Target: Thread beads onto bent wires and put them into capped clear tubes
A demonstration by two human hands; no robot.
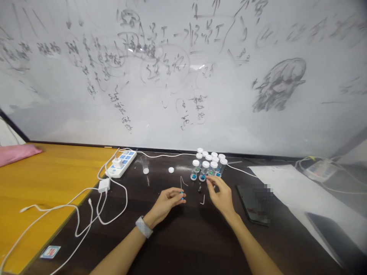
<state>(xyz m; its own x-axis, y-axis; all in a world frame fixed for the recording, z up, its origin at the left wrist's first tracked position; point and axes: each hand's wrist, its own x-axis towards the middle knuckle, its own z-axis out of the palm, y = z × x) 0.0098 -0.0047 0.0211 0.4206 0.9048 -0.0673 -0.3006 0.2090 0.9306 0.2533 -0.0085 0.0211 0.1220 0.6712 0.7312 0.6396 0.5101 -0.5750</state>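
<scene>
My left hand (pixel 169 200), with a pale band at the wrist, pinches a small shiny blue piece (pixel 182 197) between thumb and fingers. A thin bent wire or thread (pixel 181 183) rises above those fingertips. My right hand (pixel 220 194) is beside the front of a group of clear vials (pixel 202 172) with white caps, its thumb and index finger curved and slightly apart. Nothing shows between them. Small blue or green pieces lie in several vials. Between the hands are a small dark item (pixel 200 187) and a thin L-shaped metal piece (pixel 203 200), like a hex key.
An uncapped clear vial (pixel 145 165) and a loose white cap (pixel 171 170) stand left of the group. A power strip (pixel 122 164) with tangled white cables is at left. A dark flat device (pixel 252 206) and white paper (pixel 275 183) lie at right. A whiteboard (pixel 183 137) backs the table.
</scene>
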